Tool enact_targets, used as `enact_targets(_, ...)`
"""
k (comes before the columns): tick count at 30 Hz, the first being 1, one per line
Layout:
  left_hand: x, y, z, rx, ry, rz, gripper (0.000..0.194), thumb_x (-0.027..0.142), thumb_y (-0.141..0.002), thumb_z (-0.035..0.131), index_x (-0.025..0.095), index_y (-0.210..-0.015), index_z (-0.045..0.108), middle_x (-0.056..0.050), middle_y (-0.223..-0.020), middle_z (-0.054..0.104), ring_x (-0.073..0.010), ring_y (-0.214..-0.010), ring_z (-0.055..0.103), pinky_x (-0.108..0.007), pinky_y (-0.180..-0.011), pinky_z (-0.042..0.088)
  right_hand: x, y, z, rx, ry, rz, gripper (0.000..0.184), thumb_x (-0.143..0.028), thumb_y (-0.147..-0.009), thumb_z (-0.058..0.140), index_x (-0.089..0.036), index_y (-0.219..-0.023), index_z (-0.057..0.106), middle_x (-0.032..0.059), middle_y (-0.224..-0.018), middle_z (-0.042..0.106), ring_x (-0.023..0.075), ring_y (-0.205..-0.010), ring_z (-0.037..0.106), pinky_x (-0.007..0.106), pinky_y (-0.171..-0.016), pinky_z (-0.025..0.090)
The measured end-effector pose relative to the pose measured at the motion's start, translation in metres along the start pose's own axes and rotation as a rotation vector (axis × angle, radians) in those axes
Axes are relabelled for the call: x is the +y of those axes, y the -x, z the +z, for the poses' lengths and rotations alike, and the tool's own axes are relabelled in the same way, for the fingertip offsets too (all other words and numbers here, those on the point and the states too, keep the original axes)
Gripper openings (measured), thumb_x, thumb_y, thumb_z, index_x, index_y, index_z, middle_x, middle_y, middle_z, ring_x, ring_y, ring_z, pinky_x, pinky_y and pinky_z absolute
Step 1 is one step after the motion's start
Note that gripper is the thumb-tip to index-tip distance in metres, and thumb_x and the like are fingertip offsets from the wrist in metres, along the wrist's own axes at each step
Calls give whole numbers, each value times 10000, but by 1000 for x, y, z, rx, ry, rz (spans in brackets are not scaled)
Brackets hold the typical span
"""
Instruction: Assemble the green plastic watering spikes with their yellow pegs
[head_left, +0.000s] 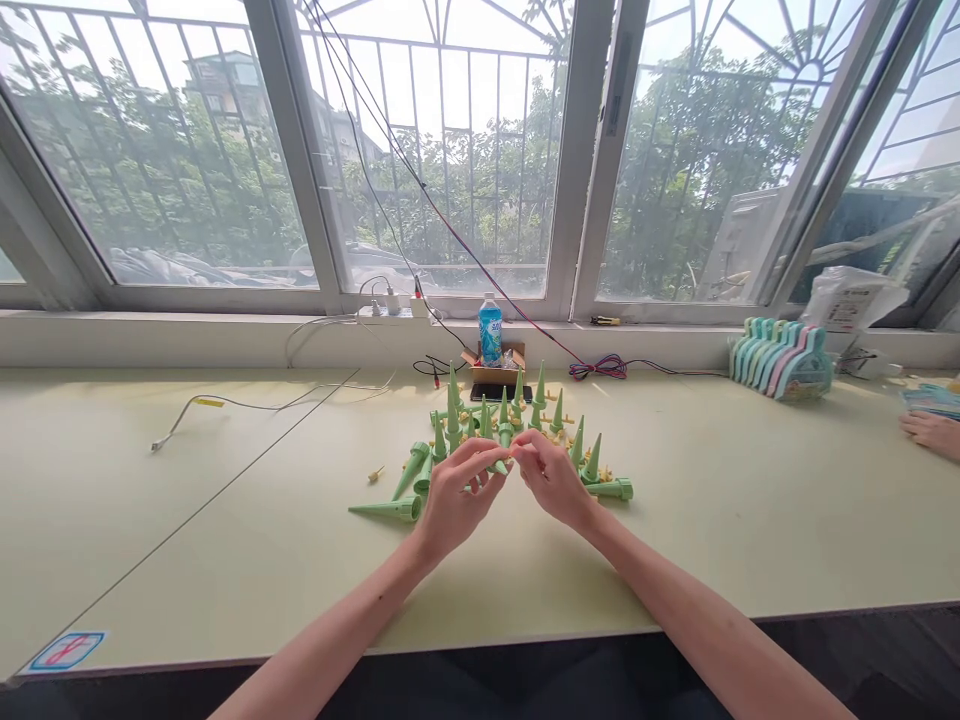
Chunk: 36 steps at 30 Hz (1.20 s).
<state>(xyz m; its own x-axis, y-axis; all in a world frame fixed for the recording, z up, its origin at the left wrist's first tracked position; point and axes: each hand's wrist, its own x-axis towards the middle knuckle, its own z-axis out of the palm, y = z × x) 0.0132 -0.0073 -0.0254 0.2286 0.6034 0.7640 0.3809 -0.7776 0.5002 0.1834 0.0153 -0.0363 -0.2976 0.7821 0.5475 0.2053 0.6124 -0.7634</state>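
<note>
My left hand (466, 492) is closed on a green plastic spike (500, 467), whose tip shows between the fingers. Close beside it, the fingers of my right hand (551, 478) are pinched together; whatever they hold is too small and hidden to make out. Around both hands sit several green spikes (540, 392), many upright on their caps, with small yellow valve-like parts (556, 437) among them. One spike (386, 509) lies on its side left of my left hand, and another (611, 489) lies beside my right wrist. A single yellow part (376, 475) rests apart at the left.
Behind the spikes are a dark phone (501, 393) and a small carton (499, 374) with a blue bottle (490, 332). A cable (247, 409) runs across the table (247, 560). Pastel-coloured pieces (780, 358) stand at right, near another person's hand (932, 433).
</note>
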Motion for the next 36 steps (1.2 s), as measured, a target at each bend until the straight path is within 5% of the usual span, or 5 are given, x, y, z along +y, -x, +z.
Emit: enact_targets(36, 0, 3, -2, -16, -23, 17, 187, 177, -858, 591, 249, -970, 722, -11, -764, 600, -84, -547, 456, -200, -486, 387, 3, 2, 2, -19, 10, 0, 238, -411, -965, 382, -211, -872, 473, -65, -530, 405, 102, -462, 344, 225, -476, 286)
